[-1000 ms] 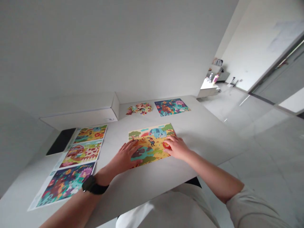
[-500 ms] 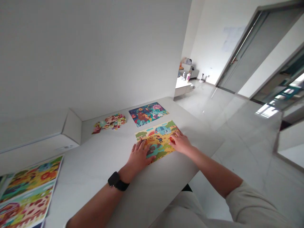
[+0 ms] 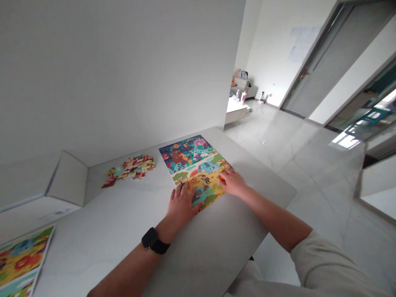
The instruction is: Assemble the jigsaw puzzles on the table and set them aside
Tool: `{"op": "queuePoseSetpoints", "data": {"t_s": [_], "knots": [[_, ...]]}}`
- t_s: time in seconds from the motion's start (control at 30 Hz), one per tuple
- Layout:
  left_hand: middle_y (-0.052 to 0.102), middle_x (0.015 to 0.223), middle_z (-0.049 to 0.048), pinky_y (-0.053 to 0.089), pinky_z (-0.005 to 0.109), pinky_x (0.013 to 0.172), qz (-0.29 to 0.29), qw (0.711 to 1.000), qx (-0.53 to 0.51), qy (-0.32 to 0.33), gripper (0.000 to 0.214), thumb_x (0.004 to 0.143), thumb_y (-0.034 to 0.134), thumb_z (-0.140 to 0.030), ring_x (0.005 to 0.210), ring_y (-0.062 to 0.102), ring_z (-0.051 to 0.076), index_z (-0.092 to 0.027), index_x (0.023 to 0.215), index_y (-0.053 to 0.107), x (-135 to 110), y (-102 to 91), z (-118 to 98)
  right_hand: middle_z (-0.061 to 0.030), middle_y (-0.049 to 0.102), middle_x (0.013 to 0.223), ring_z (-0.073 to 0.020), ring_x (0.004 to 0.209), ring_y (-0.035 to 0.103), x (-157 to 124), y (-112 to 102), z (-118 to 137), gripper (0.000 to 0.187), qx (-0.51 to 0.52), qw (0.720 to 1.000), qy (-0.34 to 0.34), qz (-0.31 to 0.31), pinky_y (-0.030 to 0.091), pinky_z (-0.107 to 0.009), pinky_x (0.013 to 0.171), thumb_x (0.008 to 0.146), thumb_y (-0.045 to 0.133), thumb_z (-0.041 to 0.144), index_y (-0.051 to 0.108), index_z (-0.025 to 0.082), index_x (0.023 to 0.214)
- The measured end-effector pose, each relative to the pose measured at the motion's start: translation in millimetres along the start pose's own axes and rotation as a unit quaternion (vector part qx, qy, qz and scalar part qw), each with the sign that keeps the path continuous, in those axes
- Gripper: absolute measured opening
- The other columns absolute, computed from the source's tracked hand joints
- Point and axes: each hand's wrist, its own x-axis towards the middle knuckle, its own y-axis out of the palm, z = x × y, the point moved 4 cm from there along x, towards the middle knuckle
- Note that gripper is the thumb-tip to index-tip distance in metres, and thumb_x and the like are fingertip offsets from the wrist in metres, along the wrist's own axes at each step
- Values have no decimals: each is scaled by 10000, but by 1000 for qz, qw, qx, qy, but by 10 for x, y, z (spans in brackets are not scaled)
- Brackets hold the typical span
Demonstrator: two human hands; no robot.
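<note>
A yellow puzzle picture (image 3: 206, 169) with a blue elephant and trees lies flat on the white table (image 3: 130, 227). My left hand (image 3: 183, 202) rests on its lower left part, fingers spread. On its right side lies my right hand (image 3: 232, 181), palm down with the fingers bent somewhat apart. A dark blue puzzle picture (image 3: 185, 153) sits just behind, its near edge against the yellow one's far edge. Both hands cover parts of the yellow picture.
A heap of loose puzzle pieces (image 3: 130, 168) lies by the wall, left of the pictures. Further left stand a white box (image 3: 66, 185) and a printed picture sheet (image 3: 27, 255). The table's right edge drops to a glossy floor (image 3: 278, 144).
The yellow picture has been slid against the dark blue one, closing the gap between them. Both hands stay on it. The view has shifted, so the box and sheet sit further left.
</note>
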Motion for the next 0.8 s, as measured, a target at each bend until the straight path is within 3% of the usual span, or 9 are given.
{"op": "queuePoseSetpoints", "data": {"t_s": [0.27, 0.57, 0.67, 0.8], "knots": [[466, 1723, 168, 324, 622, 1319, -8, 1000, -6, -11, 718, 960, 691, -667, 1629, 359, 445, -267, 1553, 627, 87, -1, 32, -169, 583, 1605, -364, 1443, 562, 131, 63, -36, 414, 0, 1000, -3, 0, 445, -547, 1218, 1055, 600, 446, 696, 250, 1408], [522, 1671, 163, 340, 690, 1275, -35, 999, -36, -8, 641, 931, 737, -650, 1599, 381, 470, -297, 1464, 681, 168, -21, -44, -139, 600, 1601, -338, 1454, 567, 177, -37, -12, 422, -9, 1000, 16, 15, 437, -513, 1231, 1075, 549, 397, 667, 235, 1447], [519, 1674, 149, 359, 693, 1267, -48, 997, -63, 10, 619, 946, 745, -605, 1562, 444, 443, -323, 1490, 655, 98, -60, -1, -134, 597, 1605, -337, 1446, 574, 157, -50, 18, 407, -26, 999, 28, 10, 452, -506, 1212, 1072, 548, 378, 679, 252, 1436], [591, 1600, 131, 456, 575, 1238, -100, 987, -115, 58, 532, 1004, 703, -475, 1461, 569, 350, -309, 1504, 627, -168, -185, 206, -170, 601, 1588, -346, 1402, 600, 117, -54, 129, 445, -27, 999, 4, -41, 472, -489, 1186, 1050, 561, 309, 667, 225, 1474]]}}
